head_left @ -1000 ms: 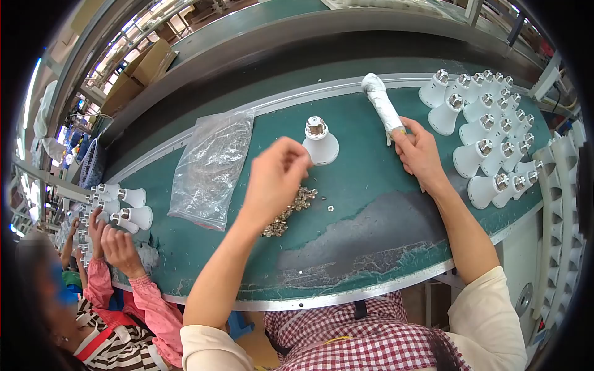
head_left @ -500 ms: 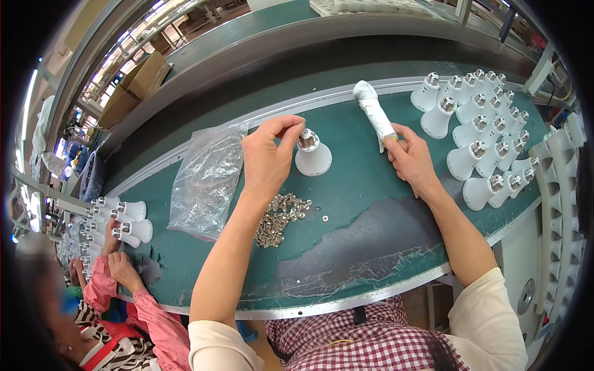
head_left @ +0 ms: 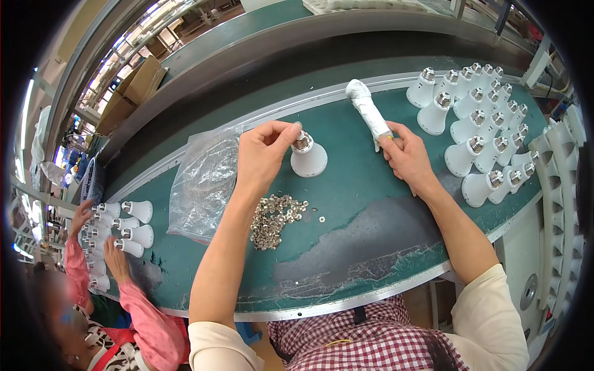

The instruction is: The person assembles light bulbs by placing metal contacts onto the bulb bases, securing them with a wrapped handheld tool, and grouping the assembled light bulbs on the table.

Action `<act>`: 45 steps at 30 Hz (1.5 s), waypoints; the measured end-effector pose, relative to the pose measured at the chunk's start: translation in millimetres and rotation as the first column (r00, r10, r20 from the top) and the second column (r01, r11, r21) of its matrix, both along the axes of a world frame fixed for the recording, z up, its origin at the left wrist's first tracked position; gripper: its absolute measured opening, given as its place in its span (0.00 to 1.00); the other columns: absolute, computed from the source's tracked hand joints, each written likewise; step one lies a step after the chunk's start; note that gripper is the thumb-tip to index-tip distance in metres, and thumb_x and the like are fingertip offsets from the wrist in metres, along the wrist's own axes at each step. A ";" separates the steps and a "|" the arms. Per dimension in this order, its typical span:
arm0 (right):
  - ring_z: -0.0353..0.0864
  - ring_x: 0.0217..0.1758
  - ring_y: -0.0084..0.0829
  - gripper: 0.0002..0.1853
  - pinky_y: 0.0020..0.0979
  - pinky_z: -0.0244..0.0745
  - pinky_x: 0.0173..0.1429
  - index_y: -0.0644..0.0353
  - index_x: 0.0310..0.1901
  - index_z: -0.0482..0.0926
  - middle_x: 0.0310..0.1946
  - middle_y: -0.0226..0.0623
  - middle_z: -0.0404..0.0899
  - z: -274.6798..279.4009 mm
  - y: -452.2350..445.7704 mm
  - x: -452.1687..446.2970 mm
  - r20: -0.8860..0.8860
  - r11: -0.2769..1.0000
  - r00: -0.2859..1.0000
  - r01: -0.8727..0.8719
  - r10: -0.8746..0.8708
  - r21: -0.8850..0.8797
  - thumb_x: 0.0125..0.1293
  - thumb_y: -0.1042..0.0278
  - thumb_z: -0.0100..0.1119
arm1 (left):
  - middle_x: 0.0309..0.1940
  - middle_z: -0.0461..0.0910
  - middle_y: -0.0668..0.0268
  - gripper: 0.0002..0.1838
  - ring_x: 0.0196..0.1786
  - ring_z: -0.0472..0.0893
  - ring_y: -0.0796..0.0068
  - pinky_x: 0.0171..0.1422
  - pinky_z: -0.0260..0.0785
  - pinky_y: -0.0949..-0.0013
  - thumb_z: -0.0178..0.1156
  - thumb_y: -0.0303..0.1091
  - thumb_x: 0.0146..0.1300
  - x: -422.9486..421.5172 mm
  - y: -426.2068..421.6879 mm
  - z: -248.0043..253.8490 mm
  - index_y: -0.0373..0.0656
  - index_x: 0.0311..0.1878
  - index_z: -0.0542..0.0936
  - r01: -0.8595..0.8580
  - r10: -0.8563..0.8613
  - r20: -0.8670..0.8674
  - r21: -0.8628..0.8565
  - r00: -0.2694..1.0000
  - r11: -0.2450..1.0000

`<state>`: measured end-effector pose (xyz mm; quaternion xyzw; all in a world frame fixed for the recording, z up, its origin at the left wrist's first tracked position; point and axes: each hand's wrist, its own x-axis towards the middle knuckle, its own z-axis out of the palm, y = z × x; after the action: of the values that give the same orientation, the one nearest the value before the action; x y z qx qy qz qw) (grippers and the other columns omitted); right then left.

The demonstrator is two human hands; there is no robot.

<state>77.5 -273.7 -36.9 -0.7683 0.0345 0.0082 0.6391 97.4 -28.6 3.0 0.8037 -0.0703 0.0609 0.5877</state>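
A white light bulb (head_left: 309,162) stands upright on the green bench with its metal screw cap on top. My left hand (head_left: 262,154) is closed in a pinch at the tip of that cap, thumb on top; whatever small piece lies between the fingers is hidden. My right hand (head_left: 408,159) is wrapped round the lower end of a tool wrapped in white (head_left: 370,114), whose thicker rounded head points away from me. Below the bulb lies a pile of small metal contacts (head_left: 272,226), close to my left forearm.
Several finished-looking bulbs (head_left: 461,159) stand in rows at the right. A clear plastic bag (head_left: 201,185) lies left of my arm. Further left, a person in pink sleeves (head_left: 145,309) reaches among more bulbs (head_left: 138,211). A metal rail (head_left: 247,121) borders the bench's far side.
My left thumb has come down onto the tip of the bulb's cap. My right hand and the wrapped tool have barely moved. The other person's hands have shifted among the left bulbs.
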 end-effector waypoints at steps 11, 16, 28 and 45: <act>0.63 0.19 0.12 0.20 0.18 0.57 0.22 0.62 0.56 0.69 0.18 0.26 0.71 14.3 -1.3 -11.7 0.053 0.989 0.988 -0.147 0.146 0.021 0.64 0.65 0.52 | 0.17 0.71 0.75 0.10 0.16 0.63 0.89 0.20 0.58 0.83 0.57 0.36 0.61 13.6 3.6 23.0 0.40 0.39 0.79 0.147 -0.237 -0.521 -0.209 0.820 0.967; 0.63 0.19 0.11 0.20 0.15 0.55 0.19 0.62 0.57 0.67 0.18 0.25 0.70 33.0 6.4 -23.0 0.208 0.976 0.966 -0.180 0.152 0.125 0.65 0.67 0.51 | 0.16 0.71 0.74 0.09 0.16 0.63 0.90 0.20 0.59 0.83 0.56 0.34 0.62 18.3 5.0 16.4 0.40 0.39 0.79 0.136 -0.242 -0.518 -0.233 0.820 0.963; 0.71 0.23 0.25 0.15 0.26 0.67 0.30 0.56 0.52 0.74 0.22 0.38 0.74 87.6 30.3 -28.0 0.441 0.905 0.842 -0.119 0.309 -0.407 0.63 0.69 0.54 | 0.19 0.69 0.71 0.19 0.19 0.62 0.85 0.27 0.59 0.78 0.47 0.40 0.67 -21.5 34.5 6.6 0.37 0.56 0.68 0.017 -0.171 -0.368 -0.385 0.914 0.923; 0.71 0.22 0.22 0.16 0.26 0.66 0.26 0.54 0.53 0.73 0.17 0.32 0.70 89.8 37.7 -40.0 0.336 0.901 0.894 -0.144 0.296 -0.410 0.62 0.70 0.54 | 0.21 0.68 0.71 0.14 0.21 0.62 0.86 0.27 0.59 0.78 0.53 0.30 0.63 -94.8 93.9 8.9 0.37 0.51 0.71 -0.119 0.030 -0.248 -0.353 0.968 0.928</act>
<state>37.5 -236.0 52.9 -0.8606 -0.1813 -0.0782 0.4695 2.6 65.3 12.0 0.6841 0.0441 -0.0017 0.7280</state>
